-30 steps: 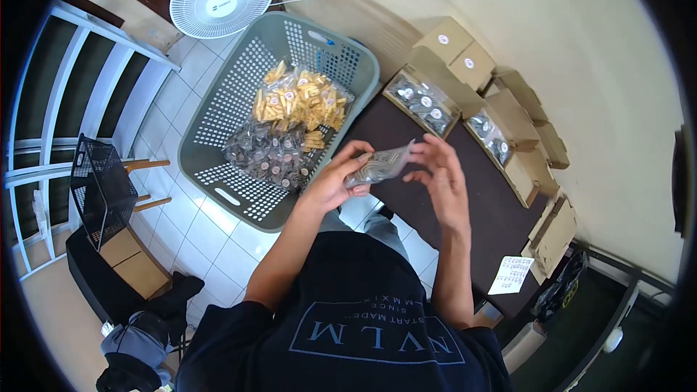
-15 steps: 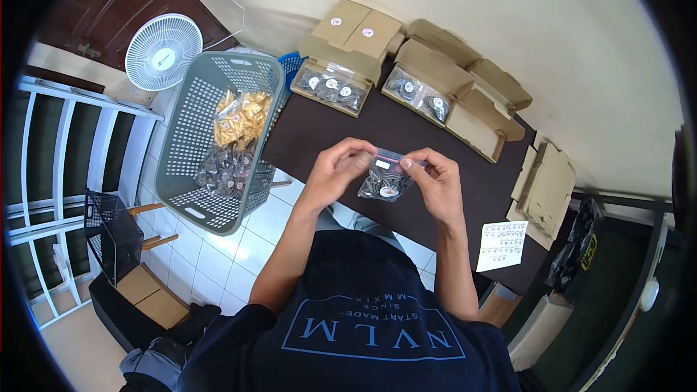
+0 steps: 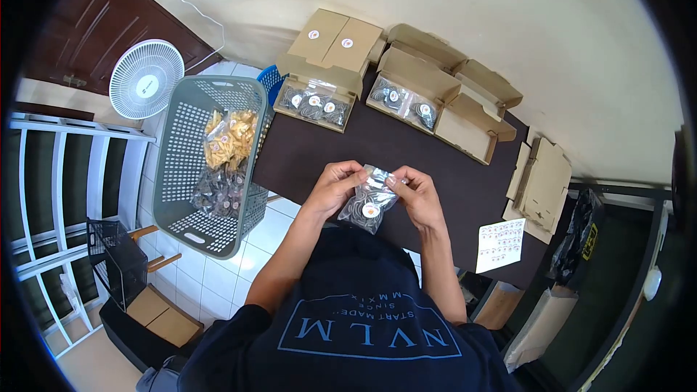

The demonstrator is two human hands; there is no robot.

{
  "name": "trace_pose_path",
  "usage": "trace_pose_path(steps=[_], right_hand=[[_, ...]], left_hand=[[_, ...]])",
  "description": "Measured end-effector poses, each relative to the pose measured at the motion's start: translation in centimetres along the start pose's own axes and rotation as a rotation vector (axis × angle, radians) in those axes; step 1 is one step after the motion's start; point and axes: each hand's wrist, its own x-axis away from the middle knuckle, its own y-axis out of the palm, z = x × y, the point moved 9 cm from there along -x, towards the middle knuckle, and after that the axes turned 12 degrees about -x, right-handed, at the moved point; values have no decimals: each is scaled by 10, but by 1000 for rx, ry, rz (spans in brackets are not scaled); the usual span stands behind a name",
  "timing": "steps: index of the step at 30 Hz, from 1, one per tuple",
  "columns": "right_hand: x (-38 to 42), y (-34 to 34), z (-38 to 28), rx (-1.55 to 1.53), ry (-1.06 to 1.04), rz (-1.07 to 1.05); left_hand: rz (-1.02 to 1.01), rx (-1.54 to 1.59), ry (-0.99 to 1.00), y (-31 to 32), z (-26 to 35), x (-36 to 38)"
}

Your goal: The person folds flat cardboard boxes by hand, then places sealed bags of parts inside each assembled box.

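Between my two hands hangs a clear zip bag [image 3: 369, 205] with dark, loop-like pieces inside and a round white sticker on its front. My left hand [image 3: 338, 186] pinches the upper left corner of the bag. The upper right corner is gripped between the thumb and fingers of my right hand [image 3: 416, 196]. Beyond my hands on the dark table [image 3: 435, 181], an open cardboard box [image 3: 316, 122] contains several similar stickered bags. To its right, another open box [image 3: 398, 115] contains two such bags. Beside that stands an open box [image 3: 472, 132] with nothing visible inside.
Closed boxes [image 3: 334, 38] are stacked at the back. Flattened cardboard [image 3: 541, 185] and a printed sheet [image 3: 501, 243] lie at the table's right end. A grey basket [image 3: 174, 196] on the left holds bags of yellowish [image 3: 232, 138] and dark pieces. A fan [image 3: 147, 83] stands behind it.
The bag has come closer to my body and its stickered front now shows larger. Both hands have moved slightly toward me, still holding its top corners. The whole view has shifted a little.
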Motion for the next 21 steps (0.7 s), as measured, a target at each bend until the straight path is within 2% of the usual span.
trace_pose_path(steps=[1,2,4,10,13,21], right_hand=[[-3,-3,-2,78,-12,25],[-6,-6,-4,154,-22,52],[-9,-5,-5,213,-17,74],[-22,6,-2,344,-5,36],[-32,15,-5,435,-33,33],[-47,42,-4,595,-43,-35]], left_hand=[[-27,-198,44,-4,4,-6],[-29,-196,39,-9,4,-8],[-33,-494,47,-3,21,-9],[-96,-599,34,-13,22,-27],[-142,-660,112,-12,21,-30],[-101,-784,194,-20,50,-26]])
